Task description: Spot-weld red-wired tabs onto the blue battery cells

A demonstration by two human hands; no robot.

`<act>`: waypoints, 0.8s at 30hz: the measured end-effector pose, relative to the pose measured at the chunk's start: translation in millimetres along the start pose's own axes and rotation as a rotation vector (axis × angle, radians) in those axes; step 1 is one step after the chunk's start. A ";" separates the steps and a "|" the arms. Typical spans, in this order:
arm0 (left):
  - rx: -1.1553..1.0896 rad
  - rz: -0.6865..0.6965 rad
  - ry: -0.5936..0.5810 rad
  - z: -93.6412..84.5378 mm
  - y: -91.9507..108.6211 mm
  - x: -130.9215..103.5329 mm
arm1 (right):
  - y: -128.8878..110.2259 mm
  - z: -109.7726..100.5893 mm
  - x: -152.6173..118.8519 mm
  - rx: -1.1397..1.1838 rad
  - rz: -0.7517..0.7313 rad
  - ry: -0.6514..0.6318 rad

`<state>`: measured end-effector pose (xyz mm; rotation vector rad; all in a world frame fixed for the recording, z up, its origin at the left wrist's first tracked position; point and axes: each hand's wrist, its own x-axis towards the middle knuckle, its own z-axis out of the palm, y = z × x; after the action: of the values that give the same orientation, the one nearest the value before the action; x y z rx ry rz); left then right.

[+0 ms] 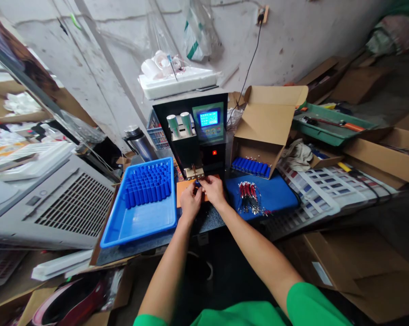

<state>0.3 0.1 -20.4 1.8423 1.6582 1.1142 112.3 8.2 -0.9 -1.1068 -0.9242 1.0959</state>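
A small blue battery cell, mostly covered by fingers, sits under the electrode tips of a black spot welder. My left hand pinches it from the left. From the other side, the closed fingers of my right hand press on it too; whether they also grip a wire lead is too small to tell. Beneath both hands lies an orange board. Rows of upright blue cells stand in a blue plastic tray to the left. Red and black wire leads lie bundled to the right.
An open cardboard box behind the leads holds a row of blue cells. A steel flask stands behind the tray. White foam rests on the welder. A green tray with tools is at the right.
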 end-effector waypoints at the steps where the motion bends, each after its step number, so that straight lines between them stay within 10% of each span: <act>1: -0.002 0.001 0.000 0.2 -0.5 0.1 | 0.0 -0.1 -0.2 0.003 -0.002 0.000; 24: 0.048 0.000 0.007 -3.3 4.1 -0.5 | 0.2 2.4 -0.4 0.024 0.011 -0.007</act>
<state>0.3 -1.9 -15.5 1.8695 1.7035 1.0910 109.9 8.4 -0.6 -1.0903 -0.9095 1.1172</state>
